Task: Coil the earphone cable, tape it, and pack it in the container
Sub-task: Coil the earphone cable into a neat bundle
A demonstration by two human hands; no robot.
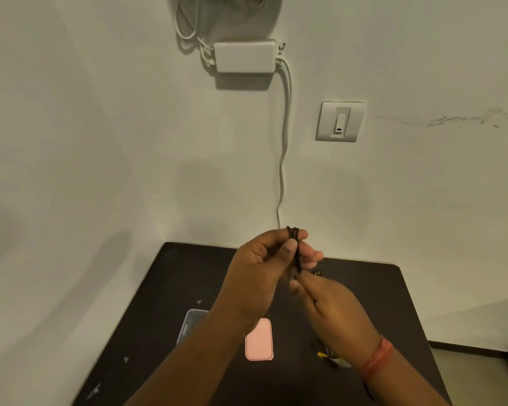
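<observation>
A black earphone cable (295, 247) is gathered into a narrow upright bundle above the dark table (364, 288). My left hand (255, 268) pinches it between thumb and fingers, loops showing above the fingertips. My right hand (332, 303) grips the bundle's lower end just below. A pale blue container (189, 323) lies on the table, partly hidden by my left forearm. A pink lid (259, 341) lies beside it. No tape can be made out.
Small dark and yellow items (324, 351) lie near my right wrist, another small piece (317, 271) behind my hands. On the wall are a white box (244, 55) with a hanging white cord (283, 159) and a switch plate (340, 121).
</observation>
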